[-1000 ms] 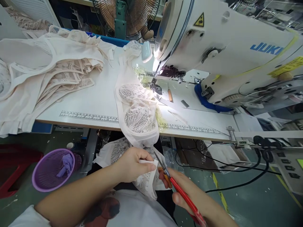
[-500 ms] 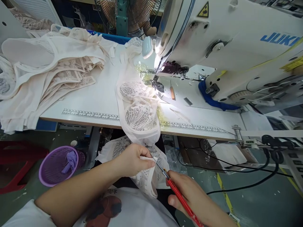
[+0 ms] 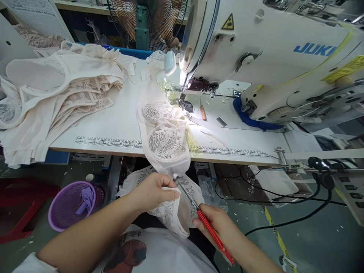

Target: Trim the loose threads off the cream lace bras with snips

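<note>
A white lace bra (image 3: 167, 142) drapes over the table's front edge, and its lower lace cup hangs at my lap. My left hand (image 3: 159, 192) pinches a folded white edge of it between thumb and fingers. In my right hand (image 3: 213, 223) are slim red-handled scissors (image 3: 212, 231), handle toward me and metal tip pointing up and left. That tip lies by the lace just beyond my left fingertips; whether it touches the fabric I cannot tell. The bra's upper part lies on the table beside the sewing machine's needle area (image 3: 184, 104).
A white sewing machine (image 3: 256, 49) fills the upper right. A pile of bras (image 3: 65, 87) covers the table's left side. Behind stands a fan (image 3: 142, 26). Below are a purple basket (image 3: 59, 208), a red stool (image 3: 22, 204) and black cables (image 3: 273, 225). A printed ruler (image 3: 108, 142) follows the table's edge.
My left hand has shifted slightly left with the pinched edge. The scissors' tip has moved up and left, away from the fold. The whole view has also shifted a little.
</note>
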`<state>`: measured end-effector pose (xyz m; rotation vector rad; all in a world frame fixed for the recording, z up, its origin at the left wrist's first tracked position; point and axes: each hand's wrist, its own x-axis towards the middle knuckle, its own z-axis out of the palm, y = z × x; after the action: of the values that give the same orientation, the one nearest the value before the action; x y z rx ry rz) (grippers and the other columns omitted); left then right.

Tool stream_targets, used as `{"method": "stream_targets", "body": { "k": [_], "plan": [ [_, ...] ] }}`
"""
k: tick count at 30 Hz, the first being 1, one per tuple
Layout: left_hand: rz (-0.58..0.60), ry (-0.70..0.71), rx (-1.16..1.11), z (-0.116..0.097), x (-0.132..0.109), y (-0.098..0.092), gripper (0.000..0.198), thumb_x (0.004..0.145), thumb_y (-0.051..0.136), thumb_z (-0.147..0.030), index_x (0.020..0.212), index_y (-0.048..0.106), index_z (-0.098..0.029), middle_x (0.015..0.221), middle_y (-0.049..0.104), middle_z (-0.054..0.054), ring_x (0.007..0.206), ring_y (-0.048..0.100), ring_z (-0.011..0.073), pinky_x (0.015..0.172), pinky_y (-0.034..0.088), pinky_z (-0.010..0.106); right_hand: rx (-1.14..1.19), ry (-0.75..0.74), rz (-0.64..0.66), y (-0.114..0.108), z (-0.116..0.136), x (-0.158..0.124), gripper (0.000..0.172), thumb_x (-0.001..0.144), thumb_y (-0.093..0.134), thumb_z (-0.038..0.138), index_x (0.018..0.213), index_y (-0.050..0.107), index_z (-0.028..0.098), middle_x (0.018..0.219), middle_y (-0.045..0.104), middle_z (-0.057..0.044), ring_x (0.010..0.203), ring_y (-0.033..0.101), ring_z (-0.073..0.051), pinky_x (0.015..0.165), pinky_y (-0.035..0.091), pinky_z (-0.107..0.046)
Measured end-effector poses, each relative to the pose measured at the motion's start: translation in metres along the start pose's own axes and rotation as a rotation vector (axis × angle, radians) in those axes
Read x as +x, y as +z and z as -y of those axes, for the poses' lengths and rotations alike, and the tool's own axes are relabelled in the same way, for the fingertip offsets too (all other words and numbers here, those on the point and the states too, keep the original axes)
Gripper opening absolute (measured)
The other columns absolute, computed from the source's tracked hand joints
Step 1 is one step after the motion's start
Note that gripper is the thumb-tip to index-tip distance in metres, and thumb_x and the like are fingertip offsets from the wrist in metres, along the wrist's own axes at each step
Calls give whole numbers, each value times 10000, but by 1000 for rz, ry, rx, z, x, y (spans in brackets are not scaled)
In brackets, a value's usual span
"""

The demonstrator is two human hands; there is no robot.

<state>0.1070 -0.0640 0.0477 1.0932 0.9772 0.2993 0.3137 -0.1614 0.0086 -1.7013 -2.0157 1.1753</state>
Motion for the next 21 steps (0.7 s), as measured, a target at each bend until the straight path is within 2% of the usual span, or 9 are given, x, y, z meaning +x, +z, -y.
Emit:
{"method": "stream_targets", "body": {
  "k": [2, 4, 6, 8, 9, 13, 18, 21],
  "plan": [
    [-33, 52, -23, 0, -6, -3, 224, 647, 663, -319, 596, 524, -151, 508, 405, -68, 460, 303, 61, 457, 229, 209, 44, -13, -76, -2, 5, 5, 403, 850, 448, 506, 621, 257, 236, 540, 368, 50, 481, 340, -122, 451, 282, -237],
    [-88, 103, -62, 0, -13, -5, 254, 659, 681, -339, 618, 517, -150, 516, 398, -69, 463, 301, 56, 453, 228, 201, 132, -74, -171, -3, 15, 11, 375, 791, 564, 502, 668, 335, 231, 600, 457, 36, 528, 417, -139, 480, 349, -247],
    [-166, 140, -97, 1, -21, -8, 280, 659, 703, -365, 649, 527, -148, 531, 413, -65, 461, 313, 53, 449, 240, 194, 252, -156, -229, -1, 26, 17, 373, 711, 673, 493, 774, 424, 223, 765, 577, -12, 667, 535, -186, 578, 443, -283],
    [-246, 173, -120, 2, -31, -12, 293, 658, 719, -382, 680, 547, -146, 555, 453, -51, 468, 351, 56, 449, 271, 190, 347, -205, -240, 5, 37, 24, 388, 684, 718, 451, 872, 475, 214, 912, 622, -61, 786, 584, -222, 658, 483, -317],
    [-285, 191, -128, 4, -36, -15, 290, 664, 720, -387, 694, 559, -147, 565, 473, -43, 473, 370, 59, 449, 285, 189, 367, -213, -240, 10, 41, 27, 346, 705, 707, 414, 880, 488, 211, 910, 628, -67, 779, 590, -219, 652, 487, -317],
    [-409, 263, -127, 12, -54, -31, 230, 697, 709, -366, 712, 602, -162, 590, 518, -23, 489, 419, 76, 445, 319, 190, 328, -220, -247, 27, 49, 36, 124, 778, 594, 270, 744, 487, 218, 663, 567, -9, 558, 513, -163, 497, 425, -267],
    [-593, 437, -77, 19, -73, -49, 163, 676, 730, -311, 665, 640, -176, 725, 575, 20, 613, 502, 126, 485, 382, 210, 333, -245, -242, 27, 45, 37, 128, 749, 612, 257, 687, 503, 232, 642, 570, -5, 553, 522, -166, 506, 419, -265],
    [-652, 451, -115, 19, -82, -55, 159, 644, 756, -291, 654, 646, -176, 740, 607, 28, 593, 515, 126, 468, 388, 206, 329, -261, -224, 18, 40, 32, 121, 739, 615, 274, 679, 520, 231, 626, 571, -7, 540, 515, -165, 498, 409, -265]
  ]
}}
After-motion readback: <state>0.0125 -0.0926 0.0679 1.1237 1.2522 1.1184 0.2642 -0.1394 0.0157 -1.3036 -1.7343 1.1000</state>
